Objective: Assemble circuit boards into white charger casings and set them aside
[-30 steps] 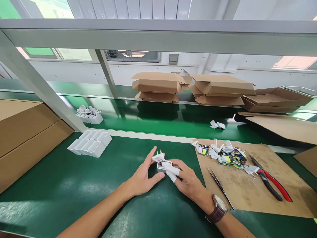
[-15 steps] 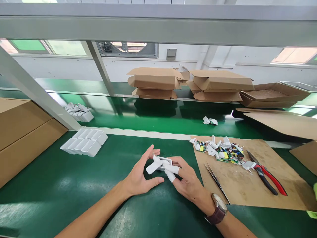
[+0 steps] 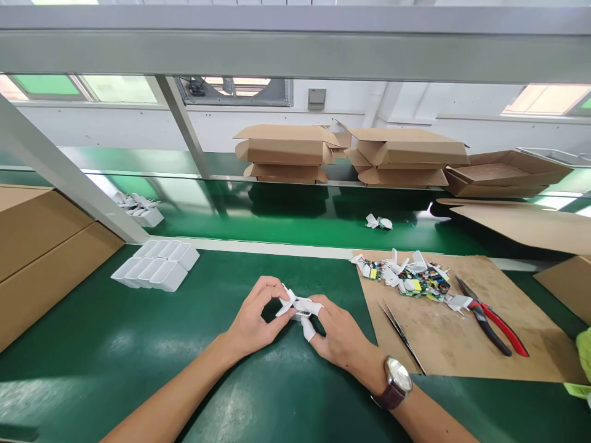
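Where you are working: a small white box-shaped plastic housing (image 3: 300, 317) is near the middle of the smooth green bench top (image 3: 258, 394); whether it touches the surface, you cannot tell.
Left hand (image 3: 258, 315): curled nearly closed, your thumb and fingers pinch a flat white plastic plug piece (image 3: 285, 306), tilted at the housing's left end.
Right hand (image 3: 339, 332): your fingers are partly bent, two tips in white finger covers (image 3: 308, 330) closed about the housing's right side.
Right wrist: you wear a round silver watch on a dark brown strap (image 3: 392, 384).
Left of you: white open-topped plastic boxes (image 3: 168, 278) stand together in two rows, just beyond a large brown cardboard carton (image 3: 41, 264).
Right of you: a flat brown cardboard sheet (image 3: 443, 351) bears a heap of mixed green circuit boards and white plastic parts (image 3: 418, 285).
Tools: slim dark metal tweezers (image 3: 404, 339) lie near your right hand; red-and-black-handled pliers (image 3: 494, 326) lie farther right, nose toward the far side.
Far side: brown folded cardboard boxes (image 3: 284, 151) sit beyond the green strip (image 3: 277, 229).
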`<state>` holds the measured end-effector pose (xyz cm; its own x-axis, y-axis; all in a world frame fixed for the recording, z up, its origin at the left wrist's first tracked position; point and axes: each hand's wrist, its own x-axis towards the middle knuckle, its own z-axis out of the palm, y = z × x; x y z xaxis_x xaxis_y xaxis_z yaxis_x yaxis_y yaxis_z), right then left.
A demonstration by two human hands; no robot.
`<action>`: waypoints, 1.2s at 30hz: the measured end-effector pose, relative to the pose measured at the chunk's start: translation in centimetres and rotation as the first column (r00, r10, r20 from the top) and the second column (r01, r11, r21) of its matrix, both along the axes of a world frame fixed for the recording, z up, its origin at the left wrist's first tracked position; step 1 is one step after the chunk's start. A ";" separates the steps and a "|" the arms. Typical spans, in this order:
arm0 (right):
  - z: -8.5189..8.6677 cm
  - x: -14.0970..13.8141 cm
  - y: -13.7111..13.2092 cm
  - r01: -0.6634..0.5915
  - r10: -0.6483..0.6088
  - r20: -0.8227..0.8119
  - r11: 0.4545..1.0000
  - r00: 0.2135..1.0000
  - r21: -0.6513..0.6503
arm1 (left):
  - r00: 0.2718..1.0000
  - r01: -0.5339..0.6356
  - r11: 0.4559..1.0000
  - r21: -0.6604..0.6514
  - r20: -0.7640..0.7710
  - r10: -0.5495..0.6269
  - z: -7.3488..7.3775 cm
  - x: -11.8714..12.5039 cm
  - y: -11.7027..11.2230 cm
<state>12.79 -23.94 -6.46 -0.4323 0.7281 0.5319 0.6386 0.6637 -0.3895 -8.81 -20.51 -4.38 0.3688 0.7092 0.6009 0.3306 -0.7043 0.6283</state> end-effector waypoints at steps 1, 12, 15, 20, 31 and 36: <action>0.0 0.0 0.0 0.010 -0.010 0.015 1.000 1.000 -0.011 | 1.000 -0.001 1.000 -0.002 0.000 0.001 0.0 0.0 0.0; 1.3 0.6 0.2 -0.108 0.083 -0.196 0.987 0.977 -0.118 | 0.999 0.031 0.999 -0.028 -0.027 -0.031 -0.1 0.1 -0.1; 1.1 0.7 0.2 -0.160 0.132 -0.239 0.982 0.962 -0.103 | 0.999 0.042 0.998 -0.051 -0.029 -0.044 -0.3 0.0 -0.1; 0.6 0.2 0.6 -0.170 0.067 -0.408 0.961 0.911 -0.221 | 0.997 0.061 0.996 -0.072 0.047 -0.058 -1.2 -0.3 0.1; 1.4 -0.9 0.5 -0.646 -0.461 -0.791 0.469 0.403 -0.602 | 0.997 0.070 0.997 0.043 -0.018 -0.069 -1.4 0.7 -1.1; 1.6 -1.0 0.4 -0.652 -0.460 -0.795 0.470 0.394 -0.595 | 0.997 0.075 0.995 0.062 -0.023 -0.074 -1.4 0.6 -1.0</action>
